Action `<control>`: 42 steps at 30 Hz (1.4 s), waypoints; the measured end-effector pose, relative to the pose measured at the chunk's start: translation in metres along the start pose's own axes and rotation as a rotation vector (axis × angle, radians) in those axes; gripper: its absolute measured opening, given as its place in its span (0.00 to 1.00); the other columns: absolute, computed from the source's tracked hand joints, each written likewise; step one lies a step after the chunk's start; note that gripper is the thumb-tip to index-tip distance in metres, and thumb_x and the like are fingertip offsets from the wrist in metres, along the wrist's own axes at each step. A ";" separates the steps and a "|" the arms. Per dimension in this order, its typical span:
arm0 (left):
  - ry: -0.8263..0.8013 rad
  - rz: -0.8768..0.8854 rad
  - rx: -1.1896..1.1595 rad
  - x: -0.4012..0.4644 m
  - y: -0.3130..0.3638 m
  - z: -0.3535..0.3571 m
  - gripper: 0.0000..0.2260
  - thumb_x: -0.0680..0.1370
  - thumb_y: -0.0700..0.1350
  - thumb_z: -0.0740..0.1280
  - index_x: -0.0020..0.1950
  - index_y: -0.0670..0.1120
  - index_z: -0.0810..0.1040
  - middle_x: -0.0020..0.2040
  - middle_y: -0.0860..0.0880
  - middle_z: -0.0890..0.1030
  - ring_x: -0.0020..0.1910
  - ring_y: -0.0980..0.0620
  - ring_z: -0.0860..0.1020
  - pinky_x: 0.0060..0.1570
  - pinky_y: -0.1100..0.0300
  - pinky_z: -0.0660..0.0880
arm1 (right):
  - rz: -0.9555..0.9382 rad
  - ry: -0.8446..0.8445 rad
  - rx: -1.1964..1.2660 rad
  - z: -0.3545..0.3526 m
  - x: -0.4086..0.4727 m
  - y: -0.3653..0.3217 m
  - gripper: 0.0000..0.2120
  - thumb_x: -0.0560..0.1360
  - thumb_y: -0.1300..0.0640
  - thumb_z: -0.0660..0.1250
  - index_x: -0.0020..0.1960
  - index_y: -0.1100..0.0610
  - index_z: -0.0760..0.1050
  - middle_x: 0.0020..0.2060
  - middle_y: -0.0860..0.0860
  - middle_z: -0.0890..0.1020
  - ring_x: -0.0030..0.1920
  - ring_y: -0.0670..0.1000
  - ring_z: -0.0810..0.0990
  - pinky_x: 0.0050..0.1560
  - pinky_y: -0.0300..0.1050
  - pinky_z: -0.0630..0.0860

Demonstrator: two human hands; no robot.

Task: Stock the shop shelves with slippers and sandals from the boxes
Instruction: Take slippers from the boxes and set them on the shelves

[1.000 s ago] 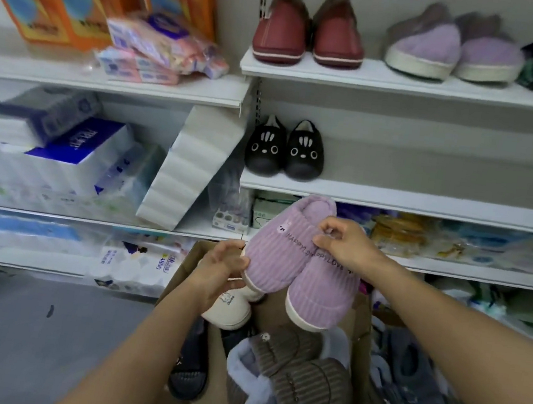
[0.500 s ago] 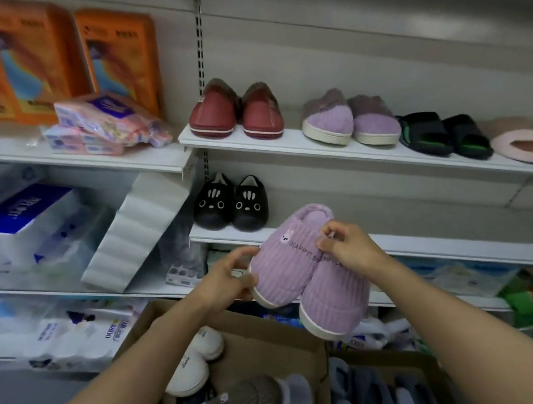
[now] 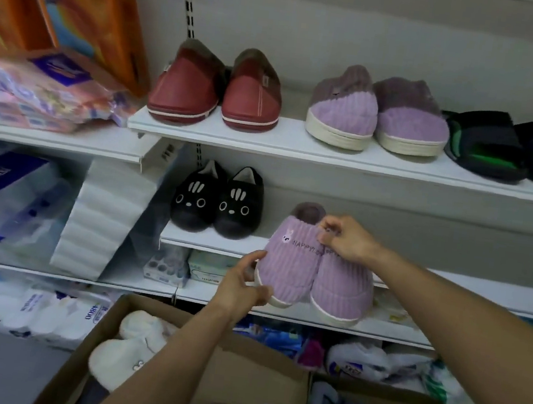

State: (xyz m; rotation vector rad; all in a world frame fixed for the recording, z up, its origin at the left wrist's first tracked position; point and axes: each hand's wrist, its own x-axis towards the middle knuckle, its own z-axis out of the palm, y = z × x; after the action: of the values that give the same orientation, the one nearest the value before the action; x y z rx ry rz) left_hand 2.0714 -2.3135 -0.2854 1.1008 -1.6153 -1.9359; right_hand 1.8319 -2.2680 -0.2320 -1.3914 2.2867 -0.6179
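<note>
Single head-worn wide-angle view, facing forward and slightly down, close to shop shelves (image 3: pixel 298 152), boxes (image 3: pixel 257 375) below

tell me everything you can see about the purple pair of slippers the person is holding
The held purple slippers are a closed-toe pair in ribbed, corduroy-like lilac fabric with cream soles and a darker fuzzy lining at the opening. One bears a small bunny face and stitched lettering starting "HAPPY". They are held side by side, toes tilted down toward the camera, in front of the middle shelf, right of the black cat slippers. The right hand pinches their upper edges; the left hand holds the left toe.
</note>
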 end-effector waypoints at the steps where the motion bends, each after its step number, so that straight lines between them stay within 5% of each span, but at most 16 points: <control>1: 0.018 -0.026 -0.034 0.014 0.000 0.006 0.29 0.71 0.27 0.67 0.65 0.53 0.73 0.54 0.40 0.76 0.48 0.43 0.78 0.43 0.56 0.81 | -0.008 -0.002 -0.006 -0.003 0.012 0.004 0.03 0.65 0.46 0.66 0.39 0.40 0.76 0.34 0.42 0.81 0.42 0.48 0.79 0.55 0.54 0.76; 4: 0.069 -0.064 -0.114 0.051 0.001 0.023 0.28 0.71 0.25 0.65 0.63 0.52 0.75 0.50 0.40 0.78 0.46 0.44 0.78 0.45 0.50 0.81 | -0.006 -0.011 -0.087 -0.012 0.044 0.014 0.03 0.72 0.49 0.68 0.43 0.41 0.77 0.46 0.42 0.80 0.51 0.48 0.76 0.60 0.50 0.73; 7: 0.136 -0.077 -0.157 0.081 0.005 0.037 0.28 0.72 0.24 0.63 0.63 0.52 0.74 0.47 0.43 0.79 0.44 0.45 0.78 0.39 0.54 0.80 | -0.017 -0.018 -0.139 -0.019 0.073 0.024 0.07 0.74 0.53 0.66 0.50 0.43 0.77 0.57 0.47 0.80 0.59 0.53 0.76 0.63 0.53 0.69; 11: 0.220 -0.130 -0.177 0.114 0.003 0.049 0.27 0.73 0.23 0.61 0.63 0.49 0.73 0.44 0.43 0.78 0.42 0.46 0.77 0.39 0.53 0.79 | -0.061 0.003 -0.144 -0.024 0.101 0.042 0.13 0.73 0.58 0.58 0.53 0.47 0.75 0.60 0.45 0.77 0.60 0.54 0.74 0.61 0.56 0.67; 16: 0.294 -0.176 -0.174 0.135 -0.004 0.055 0.24 0.73 0.24 0.60 0.62 0.48 0.70 0.40 0.44 0.76 0.37 0.48 0.75 0.38 0.56 0.77 | -0.064 0.037 -0.170 -0.016 0.129 0.058 0.16 0.75 0.58 0.56 0.58 0.50 0.77 0.63 0.47 0.75 0.63 0.52 0.72 0.50 0.44 0.59; 21: 0.348 -0.160 -0.088 0.143 -0.012 0.060 0.22 0.74 0.29 0.64 0.62 0.49 0.69 0.41 0.45 0.77 0.38 0.48 0.77 0.48 0.52 0.81 | 0.000 0.020 -0.206 -0.006 0.138 0.065 0.20 0.76 0.58 0.55 0.65 0.44 0.73 0.69 0.48 0.72 0.67 0.57 0.68 0.66 0.55 0.65; 24: 0.353 -0.118 0.126 0.146 -0.010 0.055 0.22 0.74 0.33 0.67 0.65 0.48 0.70 0.48 0.45 0.78 0.43 0.48 0.78 0.42 0.59 0.78 | -0.006 0.100 -0.216 -0.002 0.126 0.067 0.21 0.76 0.59 0.57 0.66 0.44 0.73 0.68 0.51 0.72 0.66 0.60 0.67 0.64 0.55 0.67; 28: 0.361 -0.065 0.391 0.140 -0.003 0.044 0.21 0.74 0.43 0.70 0.65 0.48 0.71 0.64 0.44 0.72 0.58 0.45 0.75 0.52 0.59 0.72 | -0.018 0.232 -0.287 -0.002 0.099 0.057 0.20 0.73 0.58 0.60 0.63 0.46 0.74 0.62 0.57 0.73 0.63 0.62 0.69 0.59 0.55 0.71; 34: 0.417 0.231 0.489 0.078 0.002 0.029 0.15 0.78 0.41 0.65 0.65 0.46 0.73 0.59 0.50 0.77 0.54 0.55 0.75 0.52 0.65 0.68 | -0.177 0.306 -0.143 0.018 0.042 0.041 0.18 0.73 0.60 0.63 0.62 0.51 0.74 0.62 0.55 0.75 0.61 0.59 0.74 0.59 0.51 0.72; 42: 0.493 0.274 0.555 0.005 -0.036 -0.026 0.11 0.78 0.40 0.63 0.59 0.49 0.77 0.47 0.54 0.80 0.45 0.57 0.78 0.49 0.61 0.76 | -0.328 0.170 -0.070 0.087 -0.014 0.005 0.17 0.73 0.63 0.62 0.60 0.51 0.75 0.58 0.50 0.73 0.57 0.53 0.74 0.50 0.50 0.75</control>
State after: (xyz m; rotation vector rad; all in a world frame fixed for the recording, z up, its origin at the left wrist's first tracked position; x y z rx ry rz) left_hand 2.0946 -2.3240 -0.3217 1.3340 -1.9184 -0.9573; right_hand 1.8816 -2.2677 -0.3054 -1.8324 2.2416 -0.7894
